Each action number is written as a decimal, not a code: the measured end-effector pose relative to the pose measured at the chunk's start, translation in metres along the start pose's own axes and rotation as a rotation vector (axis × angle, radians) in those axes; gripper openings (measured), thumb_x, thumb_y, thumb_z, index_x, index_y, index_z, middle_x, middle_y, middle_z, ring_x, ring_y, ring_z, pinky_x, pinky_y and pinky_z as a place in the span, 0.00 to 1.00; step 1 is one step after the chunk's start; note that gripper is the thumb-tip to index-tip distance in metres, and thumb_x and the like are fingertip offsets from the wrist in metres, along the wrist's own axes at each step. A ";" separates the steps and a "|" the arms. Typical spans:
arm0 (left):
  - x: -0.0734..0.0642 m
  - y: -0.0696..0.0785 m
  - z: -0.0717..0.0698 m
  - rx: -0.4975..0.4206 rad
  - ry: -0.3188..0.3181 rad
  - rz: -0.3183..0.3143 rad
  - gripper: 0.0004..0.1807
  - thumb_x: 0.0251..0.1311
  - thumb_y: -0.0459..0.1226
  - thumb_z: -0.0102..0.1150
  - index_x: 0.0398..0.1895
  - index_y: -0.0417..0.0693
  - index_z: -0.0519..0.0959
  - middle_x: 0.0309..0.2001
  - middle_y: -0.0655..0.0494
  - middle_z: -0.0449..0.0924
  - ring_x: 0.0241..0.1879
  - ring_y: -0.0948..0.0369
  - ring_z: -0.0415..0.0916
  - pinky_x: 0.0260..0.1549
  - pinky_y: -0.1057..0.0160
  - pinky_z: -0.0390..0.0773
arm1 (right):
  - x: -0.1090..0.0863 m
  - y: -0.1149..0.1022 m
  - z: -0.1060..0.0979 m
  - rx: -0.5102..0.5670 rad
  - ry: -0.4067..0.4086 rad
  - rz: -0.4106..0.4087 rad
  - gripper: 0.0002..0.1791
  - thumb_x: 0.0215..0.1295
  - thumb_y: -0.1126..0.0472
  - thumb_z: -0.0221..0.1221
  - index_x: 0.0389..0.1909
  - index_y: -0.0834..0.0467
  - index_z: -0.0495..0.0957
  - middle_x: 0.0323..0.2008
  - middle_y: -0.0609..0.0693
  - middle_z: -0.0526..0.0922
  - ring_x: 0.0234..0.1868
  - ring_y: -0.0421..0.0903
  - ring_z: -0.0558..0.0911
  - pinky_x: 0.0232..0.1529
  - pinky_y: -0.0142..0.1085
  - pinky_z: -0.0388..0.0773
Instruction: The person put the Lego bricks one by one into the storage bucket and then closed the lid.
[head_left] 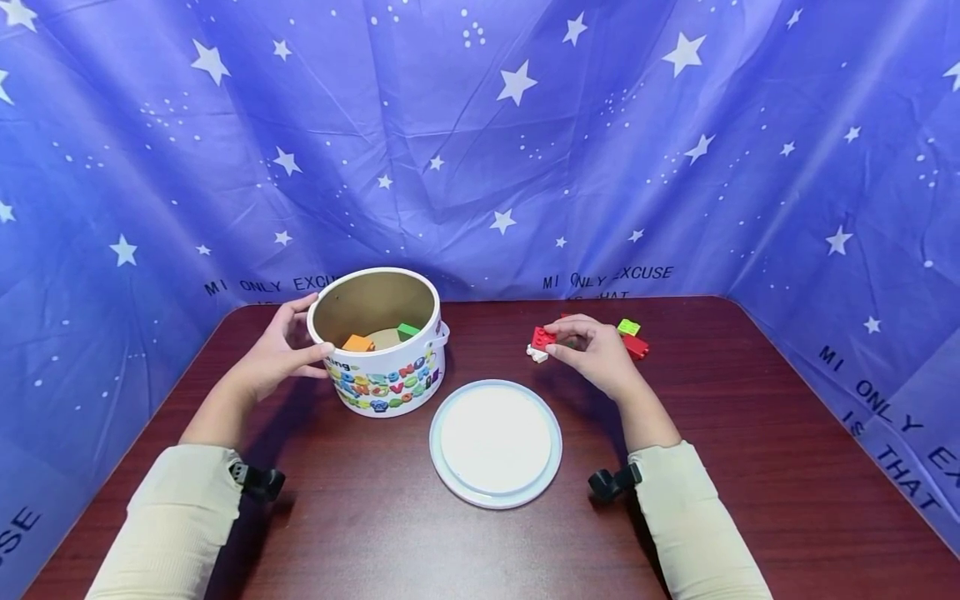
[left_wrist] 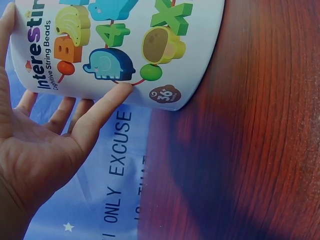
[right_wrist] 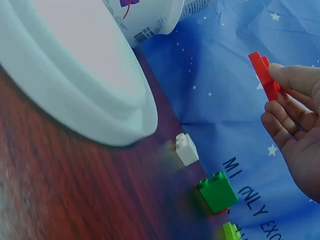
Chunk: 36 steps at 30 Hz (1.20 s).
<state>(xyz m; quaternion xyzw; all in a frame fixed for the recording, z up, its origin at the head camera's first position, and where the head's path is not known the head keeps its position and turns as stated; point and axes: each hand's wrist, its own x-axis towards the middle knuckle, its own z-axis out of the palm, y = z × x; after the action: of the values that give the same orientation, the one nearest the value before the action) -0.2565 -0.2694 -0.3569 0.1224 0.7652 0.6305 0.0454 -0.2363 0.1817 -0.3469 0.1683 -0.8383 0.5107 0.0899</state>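
At the left, a white bucket point(head_left: 386, 387) printed with colourful letters and animals stands with its mouth tilted toward me. Spread along its left side, my left hand point(head_left: 288, 350) touches the wall near the rim; in the left wrist view the outstretched thumb point(left_wrist: 107, 102) presses the printed side. An orange block point(head_left: 358, 342) and a green block point(head_left: 407, 332) lie inside. My right hand point(head_left: 596, 354) pinches a red toy brick point(right_wrist: 265, 75) between thumb and fingers, raised above the table in the right wrist view. Below it sits a white block point(right_wrist: 186, 149).
A round white lid point(head_left: 495, 442) lies on the dark wooden table point(head_left: 390, 517) between my arms. Near my right hand are a green block point(right_wrist: 218, 192), a lime block point(head_left: 628, 327) and another red block point(head_left: 636, 347). A blue star-printed cloth point(head_left: 480, 167) hangs behind.
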 end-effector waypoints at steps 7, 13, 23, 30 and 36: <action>0.000 -0.001 -0.001 -0.006 -0.008 -0.005 0.47 0.62 0.29 0.60 0.76 0.49 0.42 0.66 0.35 0.51 0.56 0.47 0.67 0.37 0.41 0.83 | 0.003 -0.012 0.008 0.016 -0.012 -0.025 0.16 0.59 0.73 0.65 0.48 0.71 0.81 0.49 0.62 0.79 0.44 0.57 0.80 0.49 0.43 0.81; 0.001 0.001 0.000 0.004 -0.006 -0.007 0.47 0.62 0.29 0.60 0.76 0.49 0.42 0.66 0.35 0.52 0.56 0.46 0.66 0.36 0.42 0.83 | 0.012 -0.003 0.017 0.065 -0.023 -0.048 0.16 0.58 0.72 0.66 0.48 0.70 0.81 0.49 0.62 0.80 0.42 0.57 0.81 0.37 0.29 0.82; 0.002 0.000 0.000 -0.009 -0.014 -0.003 0.47 0.61 0.29 0.60 0.76 0.48 0.42 0.66 0.34 0.51 0.56 0.48 0.68 0.37 0.39 0.81 | 0.029 0.005 0.029 0.103 -0.055 -0.069 0.15 0.56 0.66 0.70 0.46 0.62 0.84 0.47 0.54 0.80 0.40 0.49 0.81 0.38 0.29 0.83; 0.001 0.000 0.001 -0.014 -0.010 -0.005 0.47 0.61 0.28 0.60 0.76 0.48 0.42 0.66 0.33 0.50 0.56 0.46 0.66 0.37 0.39 0.81 | 0.038 -0.005 0.037 0.134 -0.062 -0.121 0.16 0.55 0.71 0.69 0.46 0.68 0.83 0.47 0.60 0.81 0.42 0.54 0.80 0.46 0.35 0.82; 0.000 0.001 0.002 -0.020 -0.011 0.003 0.47 0.61 0.29 0.61 0.76 0.47 0.42 0.66 0.33 0.50 0.56 0.46 0.66 0.36 0.40 0.82 | 0.044 -0.011 0.042 0.124 -0.069 -0.122 0.15 0.54 0.70 0.70 0.45 0.66 0.84 0.46 0.57 0.81 0.41 0.51 0.80 0.48 0.37 0.81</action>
<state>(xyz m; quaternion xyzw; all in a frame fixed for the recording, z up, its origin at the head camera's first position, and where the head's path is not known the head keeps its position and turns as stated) -0.2562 -0.2676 -0.3560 0.1264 0.7584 0.6375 0.0497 -0.2720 0.1318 -0.3434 0.2415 -0.7959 0.5492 0.0812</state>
